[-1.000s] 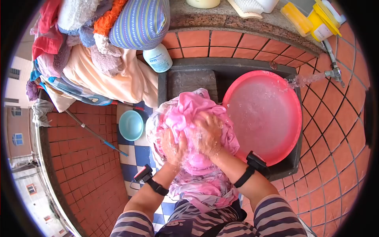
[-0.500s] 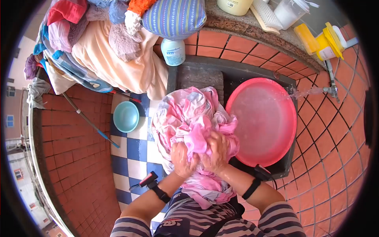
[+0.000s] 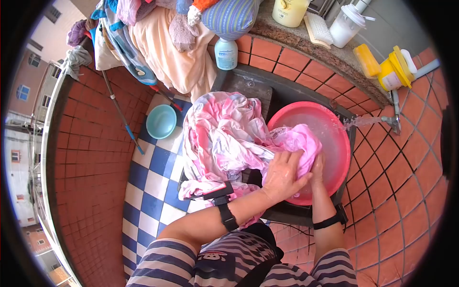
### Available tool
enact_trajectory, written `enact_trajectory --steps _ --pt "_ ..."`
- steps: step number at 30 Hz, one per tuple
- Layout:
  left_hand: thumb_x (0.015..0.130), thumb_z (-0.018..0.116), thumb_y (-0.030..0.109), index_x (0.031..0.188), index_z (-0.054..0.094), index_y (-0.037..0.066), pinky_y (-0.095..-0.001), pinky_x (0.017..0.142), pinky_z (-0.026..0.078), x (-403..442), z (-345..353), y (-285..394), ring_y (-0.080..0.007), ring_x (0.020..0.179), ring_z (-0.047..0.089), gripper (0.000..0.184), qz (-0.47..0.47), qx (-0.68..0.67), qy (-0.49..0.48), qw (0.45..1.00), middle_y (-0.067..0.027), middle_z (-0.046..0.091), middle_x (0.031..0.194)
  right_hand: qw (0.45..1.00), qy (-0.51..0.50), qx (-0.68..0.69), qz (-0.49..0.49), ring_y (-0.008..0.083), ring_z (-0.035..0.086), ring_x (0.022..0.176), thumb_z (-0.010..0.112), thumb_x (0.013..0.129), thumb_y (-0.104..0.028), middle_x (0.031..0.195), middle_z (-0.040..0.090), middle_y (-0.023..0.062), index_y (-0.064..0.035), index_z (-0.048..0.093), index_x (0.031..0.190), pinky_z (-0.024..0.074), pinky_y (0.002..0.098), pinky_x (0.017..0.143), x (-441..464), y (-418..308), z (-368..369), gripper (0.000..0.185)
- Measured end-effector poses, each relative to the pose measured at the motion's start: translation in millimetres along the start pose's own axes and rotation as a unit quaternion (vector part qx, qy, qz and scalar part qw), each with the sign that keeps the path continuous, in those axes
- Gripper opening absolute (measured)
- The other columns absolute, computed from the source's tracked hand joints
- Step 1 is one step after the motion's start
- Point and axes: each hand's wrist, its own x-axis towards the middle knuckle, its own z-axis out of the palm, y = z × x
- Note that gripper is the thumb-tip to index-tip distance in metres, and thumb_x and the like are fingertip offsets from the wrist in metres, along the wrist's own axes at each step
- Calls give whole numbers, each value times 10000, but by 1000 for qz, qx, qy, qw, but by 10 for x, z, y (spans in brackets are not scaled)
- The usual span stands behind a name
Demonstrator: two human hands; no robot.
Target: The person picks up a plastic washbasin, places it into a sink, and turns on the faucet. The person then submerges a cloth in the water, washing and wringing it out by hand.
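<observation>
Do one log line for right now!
left hand: against pink cloth | right hand: against pink cloth | pink cloth: over red basin | faucet: running | light-blue bowl: on checkered floor

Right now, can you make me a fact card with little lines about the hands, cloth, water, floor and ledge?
Left hand: gripping the bunched pink part of the cloth
Right hand: against the bunch's other side, grip partly hidden
Cloth: bunch over the red basin, the rest heaped beside it
Water: streaming from the tap toward the basin
Floor: blue and white checks, light-blue bowl on it
Ledge: brush and bottles on it
</observation>
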Motion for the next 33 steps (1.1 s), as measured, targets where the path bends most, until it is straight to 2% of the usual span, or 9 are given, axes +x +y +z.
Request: enact_trajectory --steps 2,5,9,13,17,22,28,30,33 --pt "780 692 410 1271 521 20 -461 952 397 -178 185 122 -413 1128 475 649 11 -15 -206 978 -263 470 1261 918 30 293 265 198 606 964 449 983 -385 1060 626 107 -3 602 1115 483 348 904 69 430 -702 431" --pt "779 704 381 1253 581 118 -528 999 346 -89 -128 -28 -428 1284 381 556 42 36 -114 992 -269 347 1422 959 -5 64 276 176 621 924 512 967 -319 923 646 67 -14 635 1010 485 323 845 279 379 -1255 332" --pt "840 629 346 1326 509 142 -561 1016 327 556 -1057 -1394 -465 1327 303 540 -88 342 138 925 -251 382 1416 984 -43 -175 17 274 611 1024 553 944 -287 1048 635 182 21 604 1085 455 350 899 818 192 -414 343" --pt "875 474 592 1337 495 145 -592 994 338 819 -1445 -2285 -451 1377 223 643 -342 346 18 873 -194 376 1448 971 -171 -170 1 443 323 1332 515 913 -518 1438 342 266 -59 500 1307 309 477 1079 1198 -170 1360 605" --pt "877 514 548 1059 613 50 -554 945 357 496 -1054 -2221 -407 1261 416 539 -158 297 90 938 -144 505 1350 906 -280 -312 52 427 327 1328 396 866 -691 1499 264 194 -91 503 1307 296 637 1014 1040 -138 2253 752" --pt "786 608 564 743 610 74 -461 926 316 -439 -1208 -1253 -335 1116 461 492 -24 102 53 993 -137 505 1317 966 -172 -122 -149 377 461 1148 572 834 -588 1241 482 173 -39 547 1223 334 497 952 -114 -802 1460 673" --pt "833 551 238 602 585 96 -430 653 343 414 -715 -2060 -272 734 538 273 3 200 134 971 -65 562 751 954 -105 -231 -157 368 524 960 580 852 -383 1020 565 153 -60 579 1110 384 490 832 121 -43 2057 413" --pt "856 525 258 815 619 81 -454 748 405 1263 -574 -2238 -318 874 588 204 -220 338 92 910 -87 628 869 930 -52 -345 -120 364 534 909 599 841 -379 975 567 164 -61 603 1039 391 479 812 1019 351 2466 374" --pt "864 516 287 1004 609 118 -471 828 396 1160 -528 -2351 -328 979 574 239 -3 388 182 903 -139 620 1047 899 23 -369 -234 404 486 1126 567 872 -380 1230 513 230 -20 628 1058 375 493 948 947 414 2421 410"
